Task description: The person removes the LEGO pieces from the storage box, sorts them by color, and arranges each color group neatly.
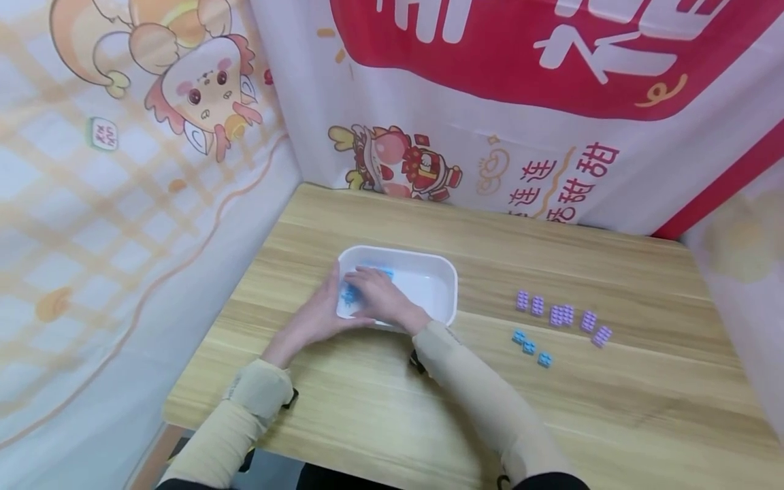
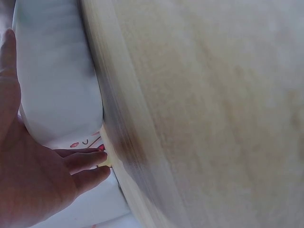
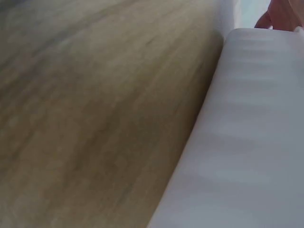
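Observation:
A white tray (image 1: 429, 262) stands on the table with light-blue toy bricks (image 1: 350, 294) in its left end. My left hand (image 1: 318, 316) rests against the tray's left near corner, fingers along the outer left side and thumb along the near side. In the left wrist view its fingers lie beside the white tray wall (image 2: 59, 71). Reaching over the near rim, my right hand (image 1: 382, 296) is inside the tray above the blue bricks, its thumb and fingers spread apart. The palm hides some bricks. Only a bit of a hand shows in the right wrist view.
Right of the tray lies a row of several purple bricks (image 1: 537, 305) on the wooden table (image 1: 643, 381). Nearer me are a few loose blue bricks (image 1: 529, 348). Printed cloth (image 1: 392, 88) hangs behind the table and along its left side.

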Available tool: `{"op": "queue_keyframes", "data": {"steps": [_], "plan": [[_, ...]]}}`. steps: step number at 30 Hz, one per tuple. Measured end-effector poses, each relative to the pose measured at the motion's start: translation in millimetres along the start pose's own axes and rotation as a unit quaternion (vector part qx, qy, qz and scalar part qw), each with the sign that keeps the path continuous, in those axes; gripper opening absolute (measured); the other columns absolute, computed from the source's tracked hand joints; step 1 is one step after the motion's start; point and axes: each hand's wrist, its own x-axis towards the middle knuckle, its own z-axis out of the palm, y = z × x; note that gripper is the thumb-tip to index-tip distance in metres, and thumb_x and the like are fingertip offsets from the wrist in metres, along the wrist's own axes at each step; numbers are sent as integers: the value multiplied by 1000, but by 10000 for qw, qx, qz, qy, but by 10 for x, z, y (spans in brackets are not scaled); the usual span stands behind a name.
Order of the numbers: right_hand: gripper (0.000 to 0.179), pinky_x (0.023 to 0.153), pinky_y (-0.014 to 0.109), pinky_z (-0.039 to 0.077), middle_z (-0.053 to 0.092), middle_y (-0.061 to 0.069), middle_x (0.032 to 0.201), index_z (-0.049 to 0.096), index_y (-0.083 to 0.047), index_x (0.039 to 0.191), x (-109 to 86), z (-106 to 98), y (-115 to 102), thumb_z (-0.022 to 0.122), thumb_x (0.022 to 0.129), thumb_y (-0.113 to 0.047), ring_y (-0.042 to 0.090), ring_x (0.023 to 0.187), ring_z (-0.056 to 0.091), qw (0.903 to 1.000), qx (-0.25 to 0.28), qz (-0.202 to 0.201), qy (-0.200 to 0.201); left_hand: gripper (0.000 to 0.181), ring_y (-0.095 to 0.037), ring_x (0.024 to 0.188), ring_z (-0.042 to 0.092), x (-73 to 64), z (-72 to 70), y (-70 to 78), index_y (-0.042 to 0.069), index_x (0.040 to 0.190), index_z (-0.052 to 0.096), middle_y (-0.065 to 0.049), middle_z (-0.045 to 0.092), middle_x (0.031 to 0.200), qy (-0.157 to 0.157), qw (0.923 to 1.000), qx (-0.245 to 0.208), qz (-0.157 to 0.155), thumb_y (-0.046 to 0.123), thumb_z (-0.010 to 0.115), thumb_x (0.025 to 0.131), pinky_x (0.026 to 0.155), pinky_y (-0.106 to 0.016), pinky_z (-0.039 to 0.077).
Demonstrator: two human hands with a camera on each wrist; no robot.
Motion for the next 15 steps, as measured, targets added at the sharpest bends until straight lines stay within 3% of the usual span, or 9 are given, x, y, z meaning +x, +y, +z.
{"op": "queue_keyframes", "data": {"steps": [6, 12, 15], "plan": [[65, 139, 52, 31, 59, 12, 165, 68, -7, 148, 9, 17, -12, 92, 90, -28, 35, 159, 48, 9998, -182, 34, 5, 156, -50, 167, 26, -2, -2, -18, 6, 175, -16, -30, 9, 183, -31, 10000, -29, 2, 77, 86, 80, 135, -65, 32], [47, 138, 56, 32, 60, 15, 162, 74, -8, 137, -15, -1, -23, 87, 93, -17, 37, 155, 52, 9999, 89, 45, 90, 158, -50, 166, 29, 1, 2, -21, 9, 174, -20, -30, 9, 183, 10, 9999, -111, 74, 73, 88, 79, 135, -64, 33], [49, 137, 58, 33, 56, 19, 164, 74, -7, 138, -1, 66, 53, 88, 92, -17, 38, 156, 51, 9995, 212, 42, 226, 157, -50, 167, 27, -3, -2, -16, 9, 174, -21, -29, 6, 184, -9, 9999, -69, 76, 74, 87, 80, 135, -64, 32]]}}
